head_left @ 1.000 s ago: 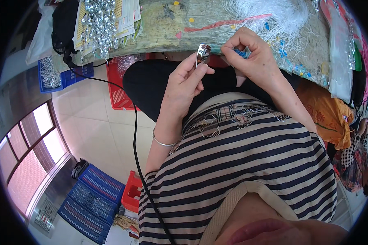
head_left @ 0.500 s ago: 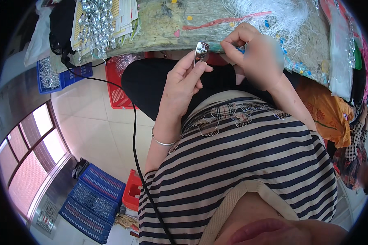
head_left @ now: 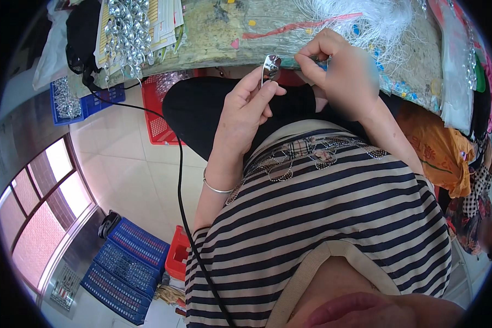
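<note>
**A:** Head view, looking down. What have you got there?

**B:** A small shiny metal piece (head_left: 271,64), oval and silver, standing upright. My left hand (head_left: 245,109) pinches it between thumb and fingertips, just below the edge of the table (head_left: 213,33) and above my lap.

**A:** And the other hand?

**B:** My right hand (head_left: 341,76) is just beside the piece, to its right. Thumb and forefinger are pressed together as if nipping something very fine, but I cannot tell what is between them; it is too small to see. The other fingers are curled in.

**A:** Are the two hands touching?

**B:** Near, with a small gap between them at the piece.

**A:** What is around them?

**B:** A thin silver bracelet (head_left: 216,188) on my left wrist. Below that, my striped shirt (head_left: 333,229), dark blue and cream, and black trousers (head_left: 202,115) under the hands. On the table behind my right hand lies a tangle of white thread (head_left: 361,19) with a pink strip (head_left: 300,26) across it. Further left on the table is a heap of silver pieces (head_left: 126,33) like the one I hold, lying on some sheets of paper.

**A:** And on the floor?

**B:** A red basket (head_left: 158,109) under the table edge, a blue crate (head_left: 71,101) left of it, more blue crates (head_left: 126,262) lower down, and a black cable (head_left: 181,186) running down across the tiles.
</note>
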The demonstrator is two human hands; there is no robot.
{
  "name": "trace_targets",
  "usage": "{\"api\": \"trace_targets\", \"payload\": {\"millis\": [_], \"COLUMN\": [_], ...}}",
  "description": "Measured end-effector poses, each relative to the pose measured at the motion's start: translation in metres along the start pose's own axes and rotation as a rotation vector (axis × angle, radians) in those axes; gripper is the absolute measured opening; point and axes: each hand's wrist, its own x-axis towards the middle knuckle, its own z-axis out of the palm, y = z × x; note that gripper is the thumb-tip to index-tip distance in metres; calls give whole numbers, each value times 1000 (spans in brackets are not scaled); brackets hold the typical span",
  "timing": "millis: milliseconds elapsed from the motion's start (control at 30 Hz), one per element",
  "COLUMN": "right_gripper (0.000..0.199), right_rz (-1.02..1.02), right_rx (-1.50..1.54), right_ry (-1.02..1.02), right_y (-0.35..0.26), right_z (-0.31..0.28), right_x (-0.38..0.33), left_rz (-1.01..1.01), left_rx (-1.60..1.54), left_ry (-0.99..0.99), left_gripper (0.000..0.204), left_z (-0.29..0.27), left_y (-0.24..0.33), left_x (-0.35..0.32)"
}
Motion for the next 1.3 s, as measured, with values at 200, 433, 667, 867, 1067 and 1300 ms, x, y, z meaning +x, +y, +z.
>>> {"api": "trace_targets", "payload": {"millis": [200,433,667,867,1067,1300], "right_gripper": [7,7,7,7,7,8], "right_rz": [-84,-117,-84,-118,-127,9], "right_rx": [52,50,105,72,15,65], "right_ry": [-15,-79,-93,-80,-8,-43], "right_y": [-9,-14,-18,-16,-7,-10], "right_z": [6,7,6,3,2,6], "right_x": [-2,-5,-6,-2,1,1], "left_rz": [5,20,31,20,6,42], "left_rx": [8,15,14,23,38,113], "left_ry": [-5,-19,-5,-9,-18,-85], "left_gripper": [39,38,35,35,37,36], "left_z": [0,-1,1,1,1,2], "left_y": [1,1,3,3,4,5], "left_x": [0,-1,-2,-2,-2,0]}}
